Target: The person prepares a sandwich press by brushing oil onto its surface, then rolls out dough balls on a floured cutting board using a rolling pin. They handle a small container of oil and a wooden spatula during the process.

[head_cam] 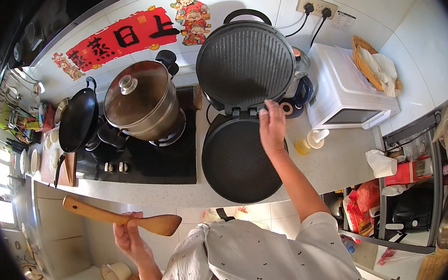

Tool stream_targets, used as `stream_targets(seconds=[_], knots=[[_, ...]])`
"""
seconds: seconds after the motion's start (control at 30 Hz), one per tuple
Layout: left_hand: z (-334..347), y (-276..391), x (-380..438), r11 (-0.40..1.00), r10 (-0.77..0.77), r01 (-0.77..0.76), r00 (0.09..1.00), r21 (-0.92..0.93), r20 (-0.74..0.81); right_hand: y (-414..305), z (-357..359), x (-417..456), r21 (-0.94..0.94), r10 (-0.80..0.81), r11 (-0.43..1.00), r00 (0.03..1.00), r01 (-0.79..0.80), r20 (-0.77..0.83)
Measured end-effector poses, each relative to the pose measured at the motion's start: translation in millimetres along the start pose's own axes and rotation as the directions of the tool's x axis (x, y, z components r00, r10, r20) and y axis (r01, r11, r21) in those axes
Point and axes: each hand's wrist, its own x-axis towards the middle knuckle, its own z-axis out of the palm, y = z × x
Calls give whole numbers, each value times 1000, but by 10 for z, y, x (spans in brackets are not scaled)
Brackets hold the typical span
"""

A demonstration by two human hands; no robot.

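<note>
My left hand (130, 237) grips a wooden spatula (155, 224) around its middle, in front of the counter's edge. An electric griddle stands on the counter with its ridged lid (245, 62) raised against the wall side. Its round dark lower plate (238, 162) lies flat and bare. My right hand (273, 127) hovers over or touches the plate's right side near the hinge; contact is hard to tell, and the fingers are slightly blurred. Nothing shows in that hand. Right of it stands an oil bottle with a white brush top (312, 140).
Left of the griddle, a lidded steamer pot (140, 101) sits on a black gas hob (162, 165). A wok (79, 120) leans beside it, near a wooden board (66, 169). A white microwave-like appliance (343, 85) carries a wicker basket (373, 65). Two plugs (316, 10) fill the wall socket.
</note>
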Motion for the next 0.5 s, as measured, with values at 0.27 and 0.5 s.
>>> stream_targets(seconds=[0.27, 0.5], knots=[[18, -23, 52, 1000, -1, 1, 999, -15, 38, -300, 167, -805, -128, -223, 927, 793, 352, 568], [47, -50, 73, 1000, -26, 26, 1000, -5, 10, -390, 96, -909, -85, -242, 933, 786, 349, 569]])
